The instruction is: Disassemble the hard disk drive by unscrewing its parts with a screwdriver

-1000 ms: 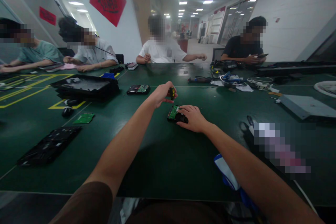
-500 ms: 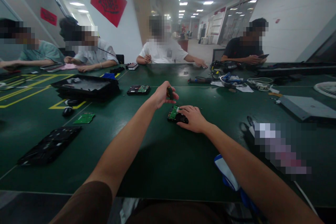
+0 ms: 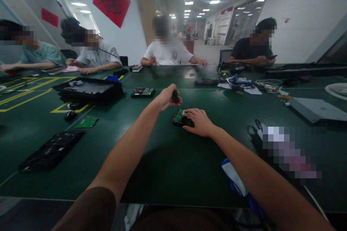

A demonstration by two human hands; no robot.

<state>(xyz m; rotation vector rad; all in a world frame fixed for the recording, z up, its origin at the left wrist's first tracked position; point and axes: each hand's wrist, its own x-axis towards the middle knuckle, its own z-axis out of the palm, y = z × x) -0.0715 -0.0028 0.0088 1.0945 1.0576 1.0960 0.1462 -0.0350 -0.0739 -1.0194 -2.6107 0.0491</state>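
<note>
A small black device with a green circuit board (image 3: 179, 117) lies on the dark green table (image 3: 168, 158) in front of me. My right hand (image 3: 199, 121) rests on its right side, fingers curled over it, pressing it down. My left hand (image 3: 166, 98) hovers just above and left of the device, fingers closed round the dark handle of a screwdriver (image 3: 176, 96) that points down toward the board.
A second board-topped device (image 3: 143, 92) and a black tray (image 3: 86, 89) lie farther left, with a loose green board (image 3: 86, 122) and a black panel (image 3: 51, 149) nearer. Cables and tools (image 3: 238, 81) crowd the far right. Several people sit round the table's far side.
My left hand has turned the screwdriver handle slightly in its fingers. The person opposite has lowered and pulled back an outstretched hand. My right hand has stayed put.
</note>
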